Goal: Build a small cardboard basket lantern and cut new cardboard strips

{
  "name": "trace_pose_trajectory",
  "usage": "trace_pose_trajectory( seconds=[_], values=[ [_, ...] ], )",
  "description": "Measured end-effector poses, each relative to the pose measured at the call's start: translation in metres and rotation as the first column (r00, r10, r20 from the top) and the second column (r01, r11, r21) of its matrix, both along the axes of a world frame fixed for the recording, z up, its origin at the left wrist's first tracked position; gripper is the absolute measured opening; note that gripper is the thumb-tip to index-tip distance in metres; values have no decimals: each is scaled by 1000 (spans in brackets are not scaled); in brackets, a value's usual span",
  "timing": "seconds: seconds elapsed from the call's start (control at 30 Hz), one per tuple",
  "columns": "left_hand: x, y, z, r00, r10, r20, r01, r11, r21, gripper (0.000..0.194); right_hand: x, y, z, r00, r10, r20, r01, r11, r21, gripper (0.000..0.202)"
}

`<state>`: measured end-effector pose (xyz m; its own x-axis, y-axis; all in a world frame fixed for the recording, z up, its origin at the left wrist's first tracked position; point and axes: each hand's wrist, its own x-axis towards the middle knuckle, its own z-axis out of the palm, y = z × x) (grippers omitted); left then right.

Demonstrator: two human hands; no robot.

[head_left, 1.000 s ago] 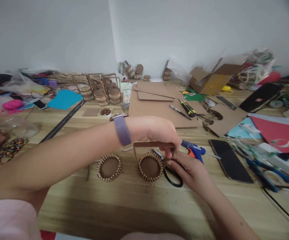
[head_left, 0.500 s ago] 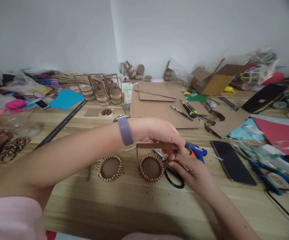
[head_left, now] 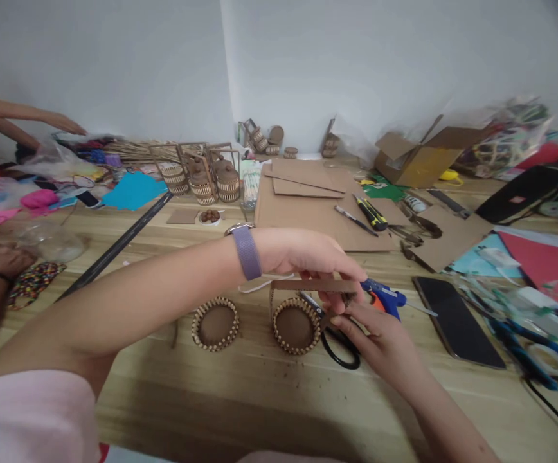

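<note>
A brown cardboard strip (head_left: 308, 285), bent into a squared handle, stands over the right-hand round basket (head_left: 297, 326). My left hand (head_left: 315, 257), with a purple watch band on the wrist, reaches across and pinches the strip's right corner. Just below, my right hand (head_left: 373, 334) pinches the strip's lower right end beside the basket rim. A second round basket (head_left: 215, 324) lies to the left, untouched. Black-handled scissors (head_left: 341, 350) rest partly under my right hand, and a blue glue gun (head_left: 385, 298) lies behind it.
A phone (head_left: 457, 321) and pliers (head_left: 515, 347) lie at the right. Behind are cardboard sheets (head_left: 303, 212), a yellow-black cutter (head_left: 370, 213), finished baskets (head_left: 228, 180) and an open box (head_left: 418, 157). Another person's hand (head_left: 6, 260) rests at left; another person's arm (head_left: 23, 110) reaches in behind.
The view has shifted slightly, moving the scene a little to the right. My left fingers have spread a bit along the strip's corner. Another person's arms have come into view at the upper left.
</note>
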<state>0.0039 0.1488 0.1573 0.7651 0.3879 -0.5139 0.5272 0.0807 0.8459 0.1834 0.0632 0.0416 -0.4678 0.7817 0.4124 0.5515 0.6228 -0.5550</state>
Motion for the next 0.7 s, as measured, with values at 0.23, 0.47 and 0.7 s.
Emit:
trace_pose_trajectory(
  seconds=[0.23,0.47,0.7],
  values=[
    [-3,0,2,999,-41,-9,41,999,15,43,2,0,0,999,-11,41,11,1000,-14,22],
    [-10,13,-16,968,-120,222,148,982,-114,30,-3,0,6,999,26,-38,-27,1000,-4,23],
    [-12,29,-38,898,-233,373,292,950,-111,28,-3,0,8,999,19,-32,-19,1000,21,21]
  ],
)
